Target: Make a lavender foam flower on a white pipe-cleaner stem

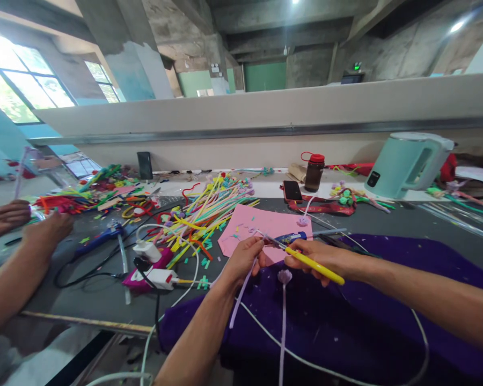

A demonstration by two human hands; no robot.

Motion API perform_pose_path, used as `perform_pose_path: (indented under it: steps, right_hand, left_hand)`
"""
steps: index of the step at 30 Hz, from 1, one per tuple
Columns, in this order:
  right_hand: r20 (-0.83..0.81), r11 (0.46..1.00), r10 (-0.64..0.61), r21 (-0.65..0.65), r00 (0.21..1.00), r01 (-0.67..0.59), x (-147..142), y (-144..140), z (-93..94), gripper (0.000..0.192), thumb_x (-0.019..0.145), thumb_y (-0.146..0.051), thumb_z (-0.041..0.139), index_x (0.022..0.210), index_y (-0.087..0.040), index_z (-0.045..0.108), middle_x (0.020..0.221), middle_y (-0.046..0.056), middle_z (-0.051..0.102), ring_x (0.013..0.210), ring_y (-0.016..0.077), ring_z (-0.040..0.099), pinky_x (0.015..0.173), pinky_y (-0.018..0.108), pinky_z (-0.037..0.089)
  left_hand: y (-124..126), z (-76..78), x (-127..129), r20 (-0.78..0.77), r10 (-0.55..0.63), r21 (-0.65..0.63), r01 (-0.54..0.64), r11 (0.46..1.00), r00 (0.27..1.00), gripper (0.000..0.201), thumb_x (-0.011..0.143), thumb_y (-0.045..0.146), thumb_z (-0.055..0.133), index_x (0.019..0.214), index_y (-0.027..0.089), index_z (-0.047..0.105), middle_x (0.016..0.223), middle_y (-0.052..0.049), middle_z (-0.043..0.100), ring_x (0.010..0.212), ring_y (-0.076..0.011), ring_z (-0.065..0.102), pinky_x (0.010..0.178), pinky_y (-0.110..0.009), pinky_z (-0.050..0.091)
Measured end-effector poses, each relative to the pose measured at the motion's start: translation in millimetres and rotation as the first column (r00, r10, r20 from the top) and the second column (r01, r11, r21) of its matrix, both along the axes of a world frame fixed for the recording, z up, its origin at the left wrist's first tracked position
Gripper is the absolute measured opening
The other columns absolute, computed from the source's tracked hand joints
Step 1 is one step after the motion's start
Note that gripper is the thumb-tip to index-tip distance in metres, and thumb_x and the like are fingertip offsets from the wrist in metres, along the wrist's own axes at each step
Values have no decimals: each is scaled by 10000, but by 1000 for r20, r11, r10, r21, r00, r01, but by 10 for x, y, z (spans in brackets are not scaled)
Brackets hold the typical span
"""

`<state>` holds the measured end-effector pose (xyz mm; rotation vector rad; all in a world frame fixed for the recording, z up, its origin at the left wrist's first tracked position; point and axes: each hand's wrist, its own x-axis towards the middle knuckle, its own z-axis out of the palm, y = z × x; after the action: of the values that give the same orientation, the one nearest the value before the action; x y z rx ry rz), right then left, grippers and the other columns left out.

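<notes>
My left hand pinches a lilac pipe cleaner, whose long end hangs down below the fingers. In my right hand are yellow-handled scissors, their metal blades pointing left, right at the left fingertips. The fingers partly hide the spot where blades and pipe cleaner meet. Just below and between the hands, a lilac pipe-cleaner flower on a long stem lies over dark purple cloth. Behind the hands is a pink sheet with small clippings and another lilac flower on it.
Left of centre lie bundled pipe cleaners and a magenta-white power strip with cords. A glue gun sits near a co-worker's hands. Behind stand a phone, a bottle and a mint kettle.
</notes>
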<state>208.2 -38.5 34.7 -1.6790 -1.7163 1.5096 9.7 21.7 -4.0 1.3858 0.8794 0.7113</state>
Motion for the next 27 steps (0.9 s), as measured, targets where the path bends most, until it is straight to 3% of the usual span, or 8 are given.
perform_pose_path:
  steps: [7, 12, 19, 27]
  right_hand:
    - [97, 996, -31, 86, 995, 23, -188, 22, 60, 353, 748, -463, 514, 996, -212, 526, 671, -20, 530, 428, 72, 482, 346, 172, 403]
    - [228, 978, 5, 201, 974, -52, -210, 85, 58, 367, 776, -458, 488, 985, -168, 570, 686, -2, 568, 464, 71, 467, 407, 172, 348]
    - [310, 969, 76, 200, 948, -143, -155, 291, 35, 256, 715, -302, 547, 894, -156, 658, 778, 20, 639, 627, 124, 519, 515, 195, 339]
    - [354, 965, 95, 196, 930, -173, -164, 367, 52, 226, 692, -266, 557, 830, -138, 683, 758, 25, 646, 668, 151, 531, 547, 211, 330]
  left_hand:
    - [-6, 0, -4, -5, -16, -6, 16, 1000, 1000, 255, 780, 367, 432, 847, 140, 526, 398, 55, 513, 228, -50, 341, 287, -170, 163]
    - [-14, -27, 19, -71, 5, 13, -4, 1000, 997, 250, 782, 387, 430, 833, 157, 513, 407, 58, 523, 230, -53, 345, 286, -170, 181]
    - [-5, -154, 6, -245, 8, 36, 0, 999, 969, 260, 776, 409, 445, 675, 174, 483, 384, 53, 515, 228, -62, 362, 269, -171, 179]
    - [-10, -153, 2, -317, 29, 66, -8, 998, 948, 185, 761, 315, 469, 658, 168, 512, 366, 60, 506, 232, -65, 356, 286, -178, 192]
